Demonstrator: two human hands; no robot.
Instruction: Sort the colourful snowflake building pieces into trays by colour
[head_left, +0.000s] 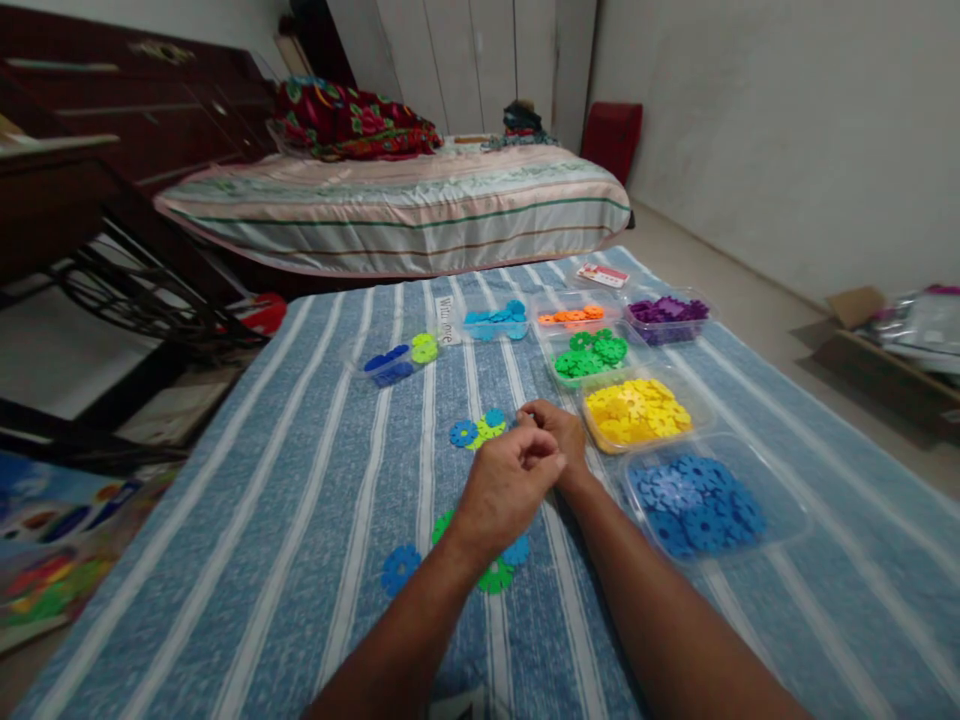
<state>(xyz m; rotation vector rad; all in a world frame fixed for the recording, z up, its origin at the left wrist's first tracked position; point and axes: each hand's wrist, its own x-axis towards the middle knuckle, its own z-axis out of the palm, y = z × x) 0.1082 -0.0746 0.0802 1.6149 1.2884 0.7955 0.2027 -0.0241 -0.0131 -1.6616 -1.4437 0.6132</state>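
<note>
Trays [637, 415] sit right of the hands, loose discs [476, 432] left (bed [405, 205] behind).

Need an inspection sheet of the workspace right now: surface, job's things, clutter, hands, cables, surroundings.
Surface: blue striped cloth covers the table.
Job's things: joined discs lie beside the hands; green and blue discs lie partly hidden under the left forearm, one blue disc to their left.
Clutter: clear trays of yellow discs, dark blue discs, green discs, orange discs, purple discs and light blue discs; paper label.
Hands: left hand and right hand closed together; what they hold cannot be told.
Cables: nothing seen.
Surroundings: bed, dark wooden furniture, cardboard box on the floor.
</note>
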